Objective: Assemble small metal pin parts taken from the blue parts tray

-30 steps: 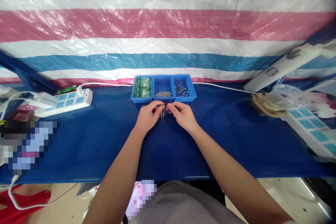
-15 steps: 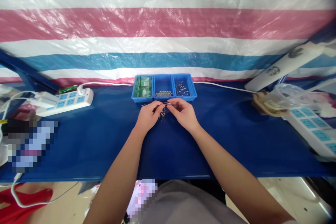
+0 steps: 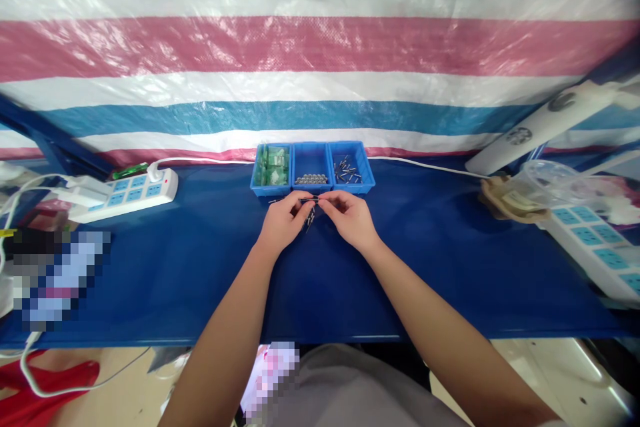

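Note:
My left hand [image 3: 283,223] and my right hand [image 3: 349,215] meet just in front of three small blue trays [image 3: 312,167] on the blue table [image 3: 175,267]. Both hands pinch a thin dark metal pin [image 3: 309,200] held level between their fingertips. A few more dark pins [image 3: 309,218] stick out below my left fingers. The left tray holds green parts [image 3: 273,165], the middle tray small metal balls [image 3: 311,179], the right tray loose dark pins [image 3: 347,173].
A white power strip [image 3: 125,193] lies at the left, another power strip [image 3: 595,247] at the right. A clear plastic container [image 3: 547,183] and a white fan-like device [image 3: 540,123] stand at the right. A striped tarp [image 3: 320,47] hangs behind.
My fingertips have shifted slightly upward toward the trays, and the pin between them now lies level. The arms have hardly moved.

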Available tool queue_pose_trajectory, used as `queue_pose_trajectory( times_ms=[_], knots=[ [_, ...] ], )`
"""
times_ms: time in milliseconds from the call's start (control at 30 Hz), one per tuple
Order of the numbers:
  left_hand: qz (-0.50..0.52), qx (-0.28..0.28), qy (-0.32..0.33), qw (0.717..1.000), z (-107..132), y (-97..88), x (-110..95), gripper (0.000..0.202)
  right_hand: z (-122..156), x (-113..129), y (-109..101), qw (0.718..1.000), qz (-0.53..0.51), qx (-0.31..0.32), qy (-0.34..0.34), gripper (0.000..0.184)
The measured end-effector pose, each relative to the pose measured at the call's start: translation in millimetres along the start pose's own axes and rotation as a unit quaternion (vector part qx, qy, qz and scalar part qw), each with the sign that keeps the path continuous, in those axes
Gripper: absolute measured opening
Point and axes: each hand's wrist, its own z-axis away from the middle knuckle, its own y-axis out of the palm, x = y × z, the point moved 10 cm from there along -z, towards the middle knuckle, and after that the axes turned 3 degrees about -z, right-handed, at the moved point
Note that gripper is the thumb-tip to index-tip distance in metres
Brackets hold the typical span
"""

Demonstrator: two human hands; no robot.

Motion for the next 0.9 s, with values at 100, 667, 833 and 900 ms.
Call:
queue_pose_trajectory(
  times_ms=[100, 667, 833, 900],
  knots=[
    [0.006, 0.000, 0.004, 1.000, 0.2, 0.2, 0.0, 0.024, 0.1, -0.2, 1.1, 1.000, -0.005, 0.005, 0.000, 0.026],
    [0.024, -0.008, 0.001, 1.000, 0.9, -2.4, -2.4, 0.022, 0.9, -0.2, 2.2, 0.999, 0.034, 0.014, 0.006, 0.040],
    [0.020, -0.005, 0.006, 1.000, 0.6, -2.1, -3.8, 0.021, 0.5, -1.6, 1.5, 1.000, 0.028, 0.011, 0.008, 0.039],
    [0.014, -0.003, 0.009, 1.000, 0.2, -2.2, -5.2, 0.022, 0.4, -0.4, 0.5, 1.000, 0.023, 0.006, 0.003, 0.036]
  ],
)
